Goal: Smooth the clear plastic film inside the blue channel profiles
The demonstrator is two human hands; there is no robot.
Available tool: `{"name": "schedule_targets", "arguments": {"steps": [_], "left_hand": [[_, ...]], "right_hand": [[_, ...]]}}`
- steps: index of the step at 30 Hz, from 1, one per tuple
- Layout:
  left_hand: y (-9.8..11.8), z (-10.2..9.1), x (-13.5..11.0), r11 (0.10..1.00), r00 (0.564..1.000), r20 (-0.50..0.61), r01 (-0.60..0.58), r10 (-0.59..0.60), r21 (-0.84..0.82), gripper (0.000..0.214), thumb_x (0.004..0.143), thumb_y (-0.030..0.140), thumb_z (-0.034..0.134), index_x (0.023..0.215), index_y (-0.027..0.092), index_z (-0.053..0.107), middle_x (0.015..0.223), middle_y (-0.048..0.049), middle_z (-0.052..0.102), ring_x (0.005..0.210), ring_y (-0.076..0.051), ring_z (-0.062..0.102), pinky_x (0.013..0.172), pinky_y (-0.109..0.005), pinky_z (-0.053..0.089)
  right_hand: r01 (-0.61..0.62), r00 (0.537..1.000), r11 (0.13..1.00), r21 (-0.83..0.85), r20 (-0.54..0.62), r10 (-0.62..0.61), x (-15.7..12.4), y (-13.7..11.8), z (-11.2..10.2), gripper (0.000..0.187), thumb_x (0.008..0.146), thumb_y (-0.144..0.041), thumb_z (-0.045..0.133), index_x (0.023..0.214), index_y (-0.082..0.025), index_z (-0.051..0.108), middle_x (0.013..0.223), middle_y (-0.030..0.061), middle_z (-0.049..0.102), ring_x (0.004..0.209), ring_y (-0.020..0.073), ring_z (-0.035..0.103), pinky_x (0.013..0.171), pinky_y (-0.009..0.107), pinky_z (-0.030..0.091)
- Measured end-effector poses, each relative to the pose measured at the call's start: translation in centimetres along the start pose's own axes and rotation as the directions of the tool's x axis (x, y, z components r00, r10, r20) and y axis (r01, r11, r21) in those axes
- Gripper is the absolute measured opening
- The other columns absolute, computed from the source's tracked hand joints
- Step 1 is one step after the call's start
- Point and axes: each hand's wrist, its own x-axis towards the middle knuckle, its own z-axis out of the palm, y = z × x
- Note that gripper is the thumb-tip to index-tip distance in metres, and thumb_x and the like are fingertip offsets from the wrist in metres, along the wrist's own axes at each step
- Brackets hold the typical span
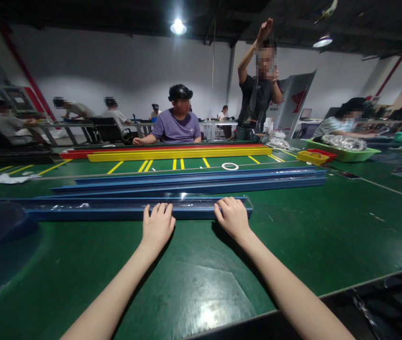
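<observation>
The left hand (157, 225) and right hand (232, 216) lay open, fingers resting on the near edge of a long blue rail (123, 209) across the green worktop (194, 283). Beyond lay more blue rails (190, 182), then yellow and red ones (180, 153). Other people sat at tables in a grey-walled hall.

We are in a big workshop hall: long green tables (328, 236), colored plastic rails (180, 153), many seated workers (177, 123), bare ceiling lamps (178, 27).

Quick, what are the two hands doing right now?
Left hand: open, fingers laid flat on the near blue tray, gripping nothing.
Right hand: fingers curled over the same tray's edge; a real grip cannot be told.
</observation>
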Motion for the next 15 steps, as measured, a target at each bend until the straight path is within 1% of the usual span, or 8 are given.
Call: {"name": "schedule_targets", "arguments": {"steps": [2,4,5,7,9,11,13,15], "left_hand": [[-0.3,0.0,0.0,0.999,1.0,-0.012,0.027,-0.027,0.021,0.032,0.079,0.019,0.035,0.104,0.014,0.055,0.104,-0.0123,0.058,0.098,-0.026,0.051,0.093,-0.048,0.025],[-0.3,0.1,-0.1,0.999,0.999,-0.03,0.025,-0.025,0.02,0.033,0.078,0.019,0.036,0.105,0.014,0.055,0.106,-0.0129,0.057,0.1,-0.026,0.05,0.093,-0.048,0.025],[-0.1,0.2,-0.1,1.0,0.999,-0.035,0.005,-0.004,0.011,0.034,0.077,0.018,0.037,0.106,0.014,0.054,0.108,-0.013,0.056,0.102,-0.026,0.049,0.094,-0.048,0.025],[0.4,0.3,-0.2,0.997,0.997,-0.031,-0.078,0.077,-0.023,0.037,0.076,0.018,0.038,0.111,0.016,0.051,0.116,-0.0123,0.052,0.108,-0.025,0.045,0.096,-0.046,0.024],[1.0,0.5,-0.3,0.979,0.982,-0.016,-0.19,0.19,-0.072,0.042,0.076,0.018,0.039,0.117,0.018,0.046,0.124,-0.0102,0.046,0.114,-0.024,0.039,0.097,-0.044,0.023],[1.6,0.6,-0.4,0.955,0.962,-0.011,-0.272,0.273,-0.119,0.046,0.076,0.019,0.04,0.122,0.019,0.042,0.128,-0.0082,0.042,0.118,-0.023,0.036,0.098,-0.043,0.023],[1.9,0.7,-0.5,0.943,0.954,-0.008,-0.299,0.301,-0.147,0.048,0.076,0.02,0.041,0.124,0.02,0.039,0.128,-0.0072,0.042,0.118,-0.023,0.035,0.098,-0.042,0.024],[2.0,0.7,-0.5,0.944,0.956,-0.002,-0.291,0.294,-0.158,0.047,0.077,0.02,0.041,0.124,0.021,0.039,0.127,-0.0064,0.043,0.117,-0.022,0.036,0.097,-0.042,0.024]], "right_hand": [[-0.033,0.999,0.999,-0.028,-0.007,0.033,0.0,0.1,0.1,0.032,0.085,-0.029,0.031,0.068,-0.018,0.056,0.071,0.0046,0.059,0.072,0.0151,0.048,0.066,0.029,0.025],[-0.035,0.999,0.999,-0.035,0.001,0.035,-0.1,-0.1,0.2,0.032,0.084,-0.029,0.032,0.066,-0.018,0.056,0.07,0.0052,0.058,0.071,0.0152,0.048,0.064,0.029,0.025],[-0.022,1.0,0.999,-0.031,0.01,0.022,-0.2,-0.2,0.3,0.032,0.084,-0.029,0.032,0.066,-0.018,0.056,0.07,0.0055,0.058,0.07,0.0152,0.048,0.064,0.029,0.025],[0.028,0.999,1.0,-0.01,0.035,-0.027,-0.4,-0.7,0.4,0.03,0.084,-0.03,0.033,0.07,-0.017,0.056,0.071,0.0057,0.058,0.072,0.0155,0.048,0.064,0.028,0.027],[0.098,0.993,0.995,0.032,0.059,-0.1,-0.5,-1.4,0.5,0.028,0.084,-0.031,0.034,0.076,-0.017,0.057,0.075,0.0059,0.058,0.075,0.0161,0.048,0.067,0.028,0.029],[0.167,0.982,0.982,0.086,0.069,-0.173,-0.6,-1.9,0.6,0.026,0.083,-0.031,0.035,0.085,-0.017,0.057,0.082,0.007,0.059,0.081,0.0168,0.048,0.07,0.029,0.031],[0.209,0.974,0.969,0.132,0.065,-0.219,-0.6,-2.2,0.6,0.027,0.083,-0.03,0.036,0.092,-0.016,0.056,0.089,0.0084,0.059,0.087,0.0173,0.048,0.072,0.029,0.032],[0.22,0.971,0.962,0.165,0.06,-0.232,-0.6,-2.1,0.6,0.027,0.083,-0.029,0.036,0.096,-0.016,0.055,0.094,0.0087,0.058,0.091,0.0172,0.047,0.074,0.029,0.033]]}}
